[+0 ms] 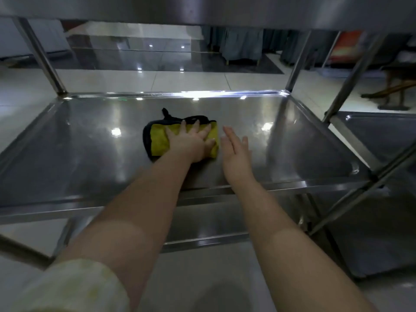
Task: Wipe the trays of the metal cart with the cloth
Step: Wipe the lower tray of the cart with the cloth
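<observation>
A folded yellow cloth (158, 141) with a dark blue edge lies near the middle of the cart's middle steel tray (78, 140). My left hand (191, 143) presses flat on the cloth, fingers spread and straight. My right hand (235, 149) is just right of the cloth, fingers straight and together, over the bare tray; whether it touches the metal is unclear. The underside of the upper tray (225, 10) runs across the top of the view.
Slanted steel posts (40, 55) stand at the tray's far corners. A lower tray (202, 226) shows beneath the front rim. A second steel cart (382, 136) stands close on the right. Glossy tiled floor lies beyond, with furniture legs at the far right.
</observation>
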Available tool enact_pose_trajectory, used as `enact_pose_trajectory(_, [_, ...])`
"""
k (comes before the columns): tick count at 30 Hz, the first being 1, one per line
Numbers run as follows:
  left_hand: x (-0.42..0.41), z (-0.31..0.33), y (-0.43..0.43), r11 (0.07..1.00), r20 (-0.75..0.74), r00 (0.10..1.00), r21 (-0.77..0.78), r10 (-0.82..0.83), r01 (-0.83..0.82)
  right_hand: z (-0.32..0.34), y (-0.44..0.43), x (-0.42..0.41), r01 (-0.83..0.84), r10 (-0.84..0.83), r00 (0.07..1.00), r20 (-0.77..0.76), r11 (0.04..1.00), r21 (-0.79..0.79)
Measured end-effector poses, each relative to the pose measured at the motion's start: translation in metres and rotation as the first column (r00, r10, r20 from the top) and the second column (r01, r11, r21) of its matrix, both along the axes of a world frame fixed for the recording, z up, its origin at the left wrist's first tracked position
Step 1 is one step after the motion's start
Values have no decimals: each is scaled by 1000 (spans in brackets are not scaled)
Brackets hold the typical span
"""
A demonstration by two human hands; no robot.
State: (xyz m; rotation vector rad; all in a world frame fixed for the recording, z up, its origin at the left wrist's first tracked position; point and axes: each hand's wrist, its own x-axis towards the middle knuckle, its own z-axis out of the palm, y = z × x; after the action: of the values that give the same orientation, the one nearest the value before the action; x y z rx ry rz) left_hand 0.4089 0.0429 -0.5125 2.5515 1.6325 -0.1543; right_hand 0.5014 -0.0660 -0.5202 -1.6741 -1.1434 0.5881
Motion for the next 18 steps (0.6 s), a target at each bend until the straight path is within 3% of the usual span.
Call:
enact_pose_trajectory(3, [48, 6, -15, 996, -53, 995, -55, -79, 76, 3, -6, 5, 133, -107, 963, -245, 987, 88])
enact_pose_trajectory(5, [53, 4, -13, 990, 29, 994, -96, -102, 105, 5, -8, 10, 148, -118, 939, -323, 987, 70])
enact_pose_trajectory(7, [38, 9, -7, 976, 366, 928, -165, -71, 139, 7, -6, 14, 119, -101, 955, -281, 992, 48])
enact_pose_trajectory(8, [26, 14, -2, 976, 555, 832, -174, -11, 130, 9, -3, 16, 94, -86, 971, -223, 995, 23])
enact_pose_trajectory(9, [11, 19, 5, 986, 655, 755, -147, 38, 78, 11, 2, 17, 66, -68, 987, -145, 998, -14])
enact_pose_trajectory(11, [-24, 22, 20, 997, 582, 809, -36, 75, -66, 17, 17, 17, 30, -13, 984, 176, 995, -97])
enact_pose_trajectory(13, [-59, 14, 27, 984, 401, 901, -3, 162, -176, 23, 35, 10, -13, 107, 844, 526, 984, -179])
enact_pose_trajectory(16, [-79, -6, 17, 967, 236, 941, 19, 242, -253, 23, 61, -10, -68, 308, 673, 673, 931, -358])
enact_pose_trajectory(18, [-79, -13, 13, 970, 164, 962, 72, 217, -231, 16, 71, -15, -37, 383, 651, 655, 878, -477])
